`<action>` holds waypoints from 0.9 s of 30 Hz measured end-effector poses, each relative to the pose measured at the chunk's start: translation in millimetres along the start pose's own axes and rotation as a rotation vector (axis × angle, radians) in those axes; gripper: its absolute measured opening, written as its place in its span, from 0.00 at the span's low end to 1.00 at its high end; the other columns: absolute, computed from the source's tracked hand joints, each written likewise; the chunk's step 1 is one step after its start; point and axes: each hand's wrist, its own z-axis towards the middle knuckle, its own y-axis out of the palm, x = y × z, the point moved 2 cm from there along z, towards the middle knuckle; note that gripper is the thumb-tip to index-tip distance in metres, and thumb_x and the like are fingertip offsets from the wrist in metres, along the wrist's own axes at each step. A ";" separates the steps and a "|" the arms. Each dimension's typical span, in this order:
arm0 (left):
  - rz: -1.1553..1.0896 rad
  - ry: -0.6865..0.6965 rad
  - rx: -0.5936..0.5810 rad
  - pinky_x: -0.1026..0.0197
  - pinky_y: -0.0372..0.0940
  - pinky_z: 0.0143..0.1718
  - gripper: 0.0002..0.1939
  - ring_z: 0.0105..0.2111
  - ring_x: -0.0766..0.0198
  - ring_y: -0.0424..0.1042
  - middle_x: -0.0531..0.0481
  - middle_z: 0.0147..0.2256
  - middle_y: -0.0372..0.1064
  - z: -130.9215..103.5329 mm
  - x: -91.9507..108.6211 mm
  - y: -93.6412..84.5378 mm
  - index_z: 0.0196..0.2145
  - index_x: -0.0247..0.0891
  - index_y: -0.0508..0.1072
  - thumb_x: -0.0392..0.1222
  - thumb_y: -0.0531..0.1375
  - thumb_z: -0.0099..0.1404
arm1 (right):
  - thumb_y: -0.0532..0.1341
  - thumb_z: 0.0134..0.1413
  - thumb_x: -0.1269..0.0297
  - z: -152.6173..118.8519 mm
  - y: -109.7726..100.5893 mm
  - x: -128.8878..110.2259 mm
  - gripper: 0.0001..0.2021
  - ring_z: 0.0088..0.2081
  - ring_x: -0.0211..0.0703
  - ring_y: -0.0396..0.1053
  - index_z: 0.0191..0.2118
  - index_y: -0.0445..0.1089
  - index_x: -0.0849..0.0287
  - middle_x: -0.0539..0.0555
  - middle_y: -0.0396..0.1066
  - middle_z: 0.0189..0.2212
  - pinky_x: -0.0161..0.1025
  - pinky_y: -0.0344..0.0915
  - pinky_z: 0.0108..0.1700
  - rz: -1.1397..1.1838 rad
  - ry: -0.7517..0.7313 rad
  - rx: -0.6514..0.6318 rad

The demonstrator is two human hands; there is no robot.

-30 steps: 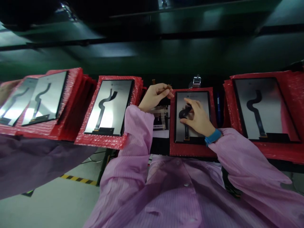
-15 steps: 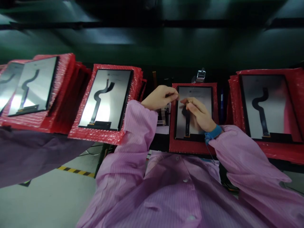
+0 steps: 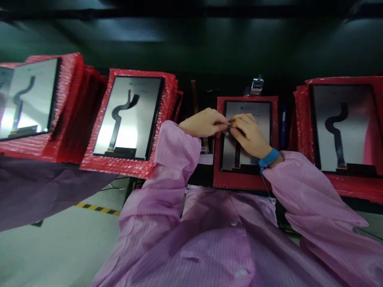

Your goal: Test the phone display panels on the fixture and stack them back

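A flat display panel [image 3: 257,115] with a dark flex cable [image 3: 237,154] lies on a red bubble-wrap sheet [image 3: 230,182] in front of me. Over the panel's upper left part, the fingertips of my two hands meet. My left hand [image 3: 206,122] is closed in a pinch at the panel's left edge. My right hand [image 3: 249,134], with a blue band [image 3: 269,158] at the wrist, is closed too, its fingers bent above the cable's upper end. Whatever lies between the fingertips is too small to make out.
Panels on red wrap stand left [image 3: 128,115] and right [image 3: 344,127], with more stacked at the far left [image 3: 32,95]. A metal counter [image 3: 257,85] sits behind the middle panel, a blue pen [image 3: 283,126] to its right. Another person's sleeve [image 3: 50,191] reaches in at left.
My hands have come together, so the fingertips now meet; the right fingers have moved left and closed up. The camera view has shifted slightly.
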 end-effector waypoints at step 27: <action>-0.078 -0.039 0.015 0.62 0.65 0.33 0.10 0.25 0.66 0.71 0.56 0.19 0.70 -4.6 7.1 -0.4 0.20 0.39 0.77 0.34 0.65 0.57 | 0.55 0.66 0.56 -0.2 0.9 4.7 0.12 0.57 0.56 0.61 0.33 0.69 0.55 0.57 0.71 0.52 0.59 0.56 0.60 0.020 0.055 -0.116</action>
